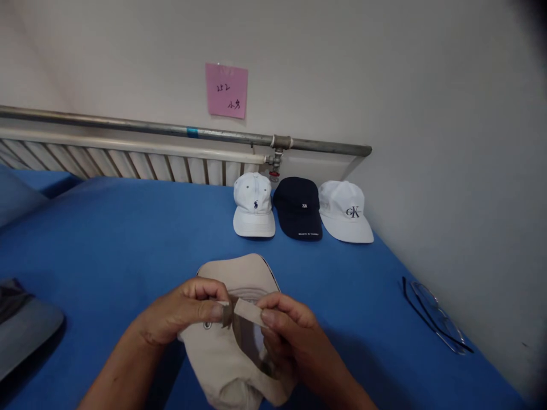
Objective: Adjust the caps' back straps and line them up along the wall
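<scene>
A beige baseball cap [205, 353] is held low over the blue bed, its brim pointing away from me and its back opening facing up. My left hand [188, 310] pinches one end of the back strap between thumb and fingers. The other end, a pale strap tab [248, 312], is pinched in my right hand [288, 327]. A small gap separates the two ends. One metal eyelet shows beside my left fingers. The lower fingers of my right hand are partly hidden inside the cap opening.
On the blue sheet [128, 245], a white cap [253, 199], a navy cap [294, 202] and another white cap [344, 208] stand in a row by the wall. Glasses [440, 319] lie right; a grey cap [32, 330] lies left. Behind are a radiator [141, 165] and pipe [141, 124].
</scene>
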`<action>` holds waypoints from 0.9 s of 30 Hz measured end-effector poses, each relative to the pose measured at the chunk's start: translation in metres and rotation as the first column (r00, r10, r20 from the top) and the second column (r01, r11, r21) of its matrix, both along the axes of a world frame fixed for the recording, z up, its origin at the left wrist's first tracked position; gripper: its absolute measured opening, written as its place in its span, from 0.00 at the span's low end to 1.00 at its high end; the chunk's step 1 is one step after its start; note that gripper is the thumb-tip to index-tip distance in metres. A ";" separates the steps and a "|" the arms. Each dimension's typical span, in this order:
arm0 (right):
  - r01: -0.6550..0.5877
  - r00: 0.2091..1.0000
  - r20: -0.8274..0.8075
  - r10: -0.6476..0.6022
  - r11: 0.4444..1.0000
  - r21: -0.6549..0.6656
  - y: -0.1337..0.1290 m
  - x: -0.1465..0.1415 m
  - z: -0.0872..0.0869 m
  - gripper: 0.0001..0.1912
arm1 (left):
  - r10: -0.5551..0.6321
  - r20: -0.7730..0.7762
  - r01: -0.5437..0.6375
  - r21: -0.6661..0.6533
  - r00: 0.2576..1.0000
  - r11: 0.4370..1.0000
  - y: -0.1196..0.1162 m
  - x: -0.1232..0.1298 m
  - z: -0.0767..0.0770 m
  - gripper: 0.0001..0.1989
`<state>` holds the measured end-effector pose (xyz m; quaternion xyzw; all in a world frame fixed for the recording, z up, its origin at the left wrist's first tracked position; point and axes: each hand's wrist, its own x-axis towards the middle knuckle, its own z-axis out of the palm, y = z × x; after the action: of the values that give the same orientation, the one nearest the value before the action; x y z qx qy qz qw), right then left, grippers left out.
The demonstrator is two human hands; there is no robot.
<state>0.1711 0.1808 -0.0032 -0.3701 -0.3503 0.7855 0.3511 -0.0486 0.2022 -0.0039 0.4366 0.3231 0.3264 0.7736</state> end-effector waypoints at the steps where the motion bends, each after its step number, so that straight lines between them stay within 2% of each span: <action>1: -0.003 1.000 -0.001 0.003 1.000 0.009 0.000 -0.001 0.000 0.13 | -0.002 0.006 0.002 0.004 1.000 1.000 0.000 0.000 0.000 0.09; 5: -0.011 1.000 0.015 0.011 1.000 0.001 -0.001 -0.006 -0.003 0.13 | 0.007 -0.007 -0.006 0.028 1.000 1.000 0.002 0.000 -0.001 0.09; 8: -0.010 0.999 -0.053 0.007 0.999 -0.043 -0.001 -0.010 -0.006 0.13 | 0.001 -0.010 -0.001 0.034 1.000 0.999 0.001 -0.001 -0.002 0.09; 13: -0.015 1.000 -0.009 0.015 0.999 0.028 0.001 -0.013 -0.010 0.12 | 0.016 -0.056 -0.012 0.056 0.998 0.998 0.000 0.001 0.001 0.10; 18: -0.035 0.996 -0.085 0.030 0.998 -0.061 0.002 -0.012 -0.008 0.13 | -0.024 -0.052 0.024 0.016 0.998 1.000 0.000 0.000 0.004 0.07; 27: -0.101 0.984 -0.160 0.082 0.988 -0.114 0.002 -0.010 -0.003 0.13 | -0.024 -0.042 0.023 -0.013 0.999 1.000 -0.002 -0.003 -0.002 0.09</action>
<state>0.1609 0.1832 -0.0063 -0.3120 -0.2903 0.8471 0.3174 -0.0512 0.2006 -0.0056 0.4426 0.3362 0.3059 0.7730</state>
